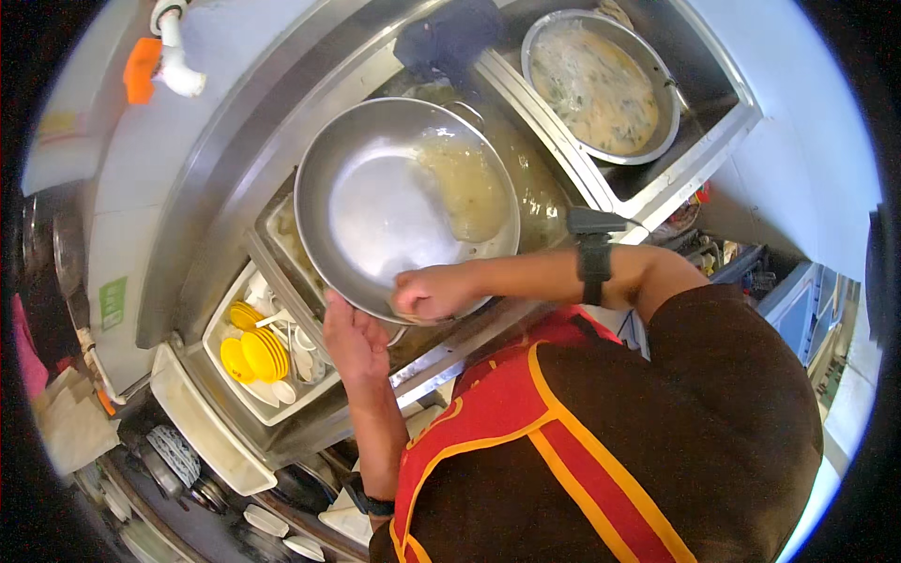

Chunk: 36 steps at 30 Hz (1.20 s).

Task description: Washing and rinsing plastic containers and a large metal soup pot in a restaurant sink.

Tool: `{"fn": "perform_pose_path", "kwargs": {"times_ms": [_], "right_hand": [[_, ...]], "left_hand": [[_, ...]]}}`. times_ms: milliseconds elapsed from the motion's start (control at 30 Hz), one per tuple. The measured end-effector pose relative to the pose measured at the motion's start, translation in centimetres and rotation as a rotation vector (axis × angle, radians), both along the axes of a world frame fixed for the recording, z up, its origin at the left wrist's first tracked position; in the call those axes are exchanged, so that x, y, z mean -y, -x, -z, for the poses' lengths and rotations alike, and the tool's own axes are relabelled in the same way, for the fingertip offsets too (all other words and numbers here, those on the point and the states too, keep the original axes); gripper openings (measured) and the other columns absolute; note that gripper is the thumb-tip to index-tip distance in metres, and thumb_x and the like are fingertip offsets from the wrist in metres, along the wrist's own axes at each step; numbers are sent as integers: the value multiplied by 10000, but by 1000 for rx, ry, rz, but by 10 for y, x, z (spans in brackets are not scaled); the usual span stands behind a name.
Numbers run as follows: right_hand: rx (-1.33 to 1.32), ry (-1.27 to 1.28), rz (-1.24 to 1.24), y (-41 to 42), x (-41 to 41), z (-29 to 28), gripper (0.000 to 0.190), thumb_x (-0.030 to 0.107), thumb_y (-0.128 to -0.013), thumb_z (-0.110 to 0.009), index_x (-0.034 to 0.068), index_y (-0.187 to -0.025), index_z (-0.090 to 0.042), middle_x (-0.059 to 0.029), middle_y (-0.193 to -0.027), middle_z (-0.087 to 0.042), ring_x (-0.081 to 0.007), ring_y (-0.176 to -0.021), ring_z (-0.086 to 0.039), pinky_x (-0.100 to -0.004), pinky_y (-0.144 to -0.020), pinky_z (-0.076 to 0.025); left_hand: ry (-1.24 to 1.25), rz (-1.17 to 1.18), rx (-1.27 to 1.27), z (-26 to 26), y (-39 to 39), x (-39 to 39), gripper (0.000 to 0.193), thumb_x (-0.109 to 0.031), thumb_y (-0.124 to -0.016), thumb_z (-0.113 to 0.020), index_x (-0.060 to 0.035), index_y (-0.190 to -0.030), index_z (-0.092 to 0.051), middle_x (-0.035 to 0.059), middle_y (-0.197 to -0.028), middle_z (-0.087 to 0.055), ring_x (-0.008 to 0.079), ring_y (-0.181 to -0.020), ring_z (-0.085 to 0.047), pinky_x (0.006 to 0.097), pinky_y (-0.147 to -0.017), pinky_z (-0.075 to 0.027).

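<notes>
A large round stainless-steel pan (383, 211) with loop handles is tilted over the middle sink basin. Yellowish, cloudy liquid (464, 186) pools in its far right side. My left hand (355, 339) grips the near left rim, thumb on top and fingers below the edge. Curled into a fist, my right hand (433, 292) is over the near rim, against or just above the inner wall. Blur and the curled fingers hide whether it holds anything. Murky water (538, 190) surrounds the pan in the basin.
In the right basin stands a metal bowl (595, 88) of cloudy liquid with food scraps. A dark cloth (450, 42) hangs over the divider (549, 119). To the left, a white tub (271, 412) holds yellow dishes (260, 355) and white spoons, beside an off-white bin (204, 422).
</notes>
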State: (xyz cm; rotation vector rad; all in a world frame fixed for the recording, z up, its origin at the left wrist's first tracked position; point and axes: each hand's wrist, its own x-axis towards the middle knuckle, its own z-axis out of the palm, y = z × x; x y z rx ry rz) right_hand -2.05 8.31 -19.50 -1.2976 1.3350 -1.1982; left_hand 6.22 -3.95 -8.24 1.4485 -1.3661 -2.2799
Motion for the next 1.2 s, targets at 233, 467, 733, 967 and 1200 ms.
{"fn": "perform_pose_path", "kwargs": {"times_ms": [233, 467, 733, 967, 1200], "right_hand": [[-1010, -356, -105, 70, -102, 111, 68, 117, -622, -601, 54, -632, -579, -147, -832, -592, -327, -797, -569, -415, -695, -467], [-432, -426, 900, 150, -40, 100, 235, 38, -655, -602, 42, -889, -626, -171, -906, -620, -300, -836, -594, -383, -738, -463], [-242, -193, 338, 65, -8, 87, 252, 29, -602, -598, 72, -845, -648, -124, -794, -626, -242, -817, -596, -358, -671, -466], [-511, -333, 80, 26, -55, 98, 204, 58, -588, -595, 66, -780, -663, -171, -830, -619, -308, -838, -592, -382, -710, -473], [-890, -592, -147, 51, -56, 104, 178, 82, -606, -605, 28, -769, -655, -173, -888, -617, -334, -856, -586, -394, -762, -475]], "left_hand": [[14, 93, -51, -7, 2, -7, 296, -341, -944, -418, -132, -735, -423, -66, -482, -270, 43, -370, -223, 217, -325, -170], [24, 240, 36, -14, 11, -15, 314, -350, -945, -409, -130, -722, -414, -62, -491, -259, 44, -367, -219, 210, -315, -173], [24, 288, 50, -10, 2, -12, 308, -362, -935, -431, -139, -722, -423, -67, -497, -263, 41, -372, -231, 206, -317, -175], [33, 239, 70, 0, 2, -14, 304, -357, -932, -435, -143, -716, -420, -64, -501, -281, 43, -376, -242, 212, -323, -173], [-38, 145, 9, -3, -7, -15, 306, -350, -940, -420, -133, -725, -422, -58, -507, -273, 54, -383, -230, 214, -330, -178]]}}
